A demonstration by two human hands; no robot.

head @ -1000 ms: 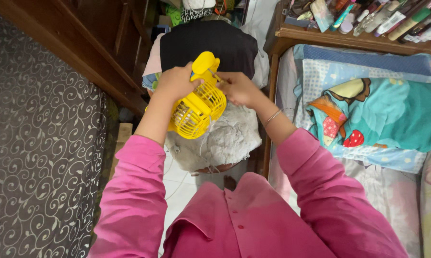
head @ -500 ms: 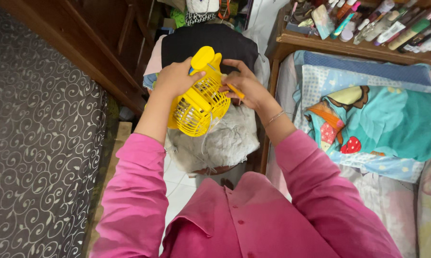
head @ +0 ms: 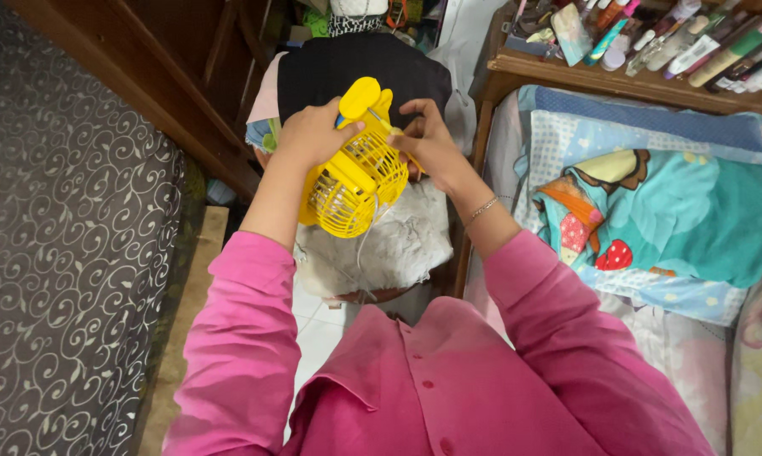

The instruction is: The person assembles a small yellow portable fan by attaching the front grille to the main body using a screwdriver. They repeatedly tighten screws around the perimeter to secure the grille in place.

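Ideally the left hand point(head: 313, 135), clamped round the small yellow plastic caged fan point(head: 353, 173), holds steady while the right hand point(head: 427, 143) pinches a thin yellow tool at the cage.

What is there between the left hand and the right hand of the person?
In the head view, the yellow fan lies between them. The left hand grips it from one side; the right hand touches its grille from the other, above a grey fluffy cushion.

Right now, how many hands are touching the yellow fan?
2. The left hand grips the yellow fan at its left side, near the top. The right hand touches its right edge, fingers against the grille. No other hands are in view.
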